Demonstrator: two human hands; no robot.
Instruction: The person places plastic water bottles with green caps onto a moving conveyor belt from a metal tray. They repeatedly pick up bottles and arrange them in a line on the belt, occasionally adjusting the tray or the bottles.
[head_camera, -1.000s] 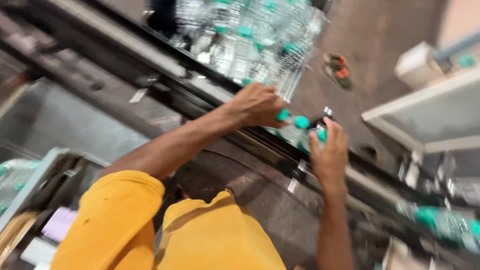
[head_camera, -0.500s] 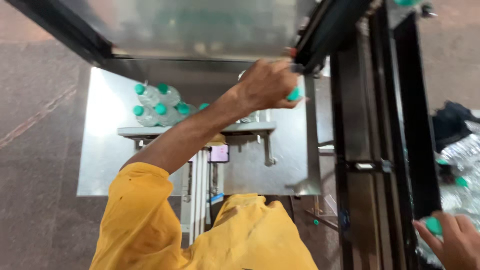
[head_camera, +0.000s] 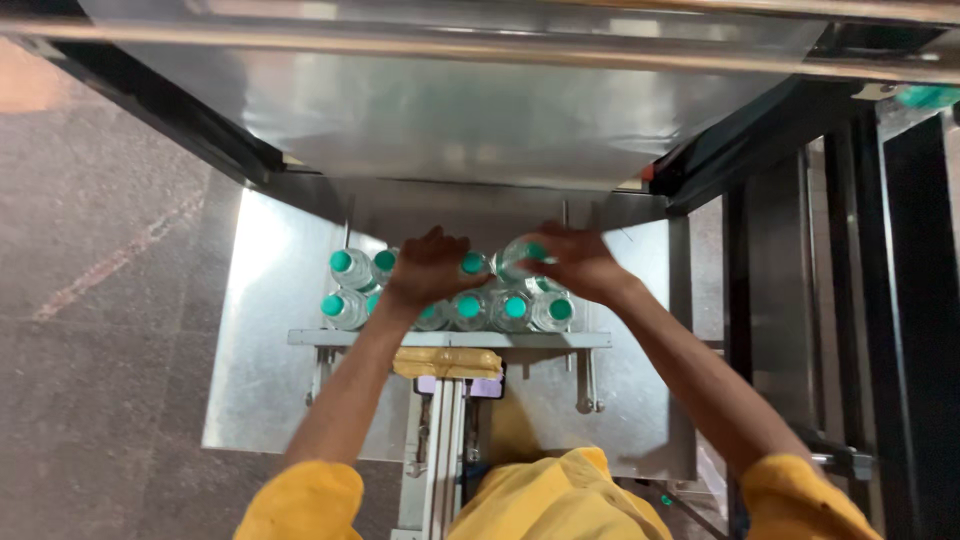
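Nearest you are your yellow sleeves (head_camera: 300, 500), and between them a narrow rail (head_camera: 437, 440) runs forward to a tan pad (head_camera: 447, 361) under a metal crossbar (head_camera: 450, 339). Just past that bar, clear water bottles with teal caps (head_camera: 470, 306) stand upright in two tight rows on the steel surface (head_camera: 260, 330). Your left hand (head_camera: 428, 270) lies spread over the caps in the middle of the group, fingers curled down, though whether it grips one bottle cannot be told. Your right hand (head_camera: 575, 262) is closed on a tilted bottle (head_camera: 520, 258) at the back row. Beyond hangs a sheet of clear film (head_camera: 450, 110) under a steel roller (head_camera: 500, 45). The tilted bottle looks likely to knock its neighbours over, since the rows stand touching and only the crossbar backs them.
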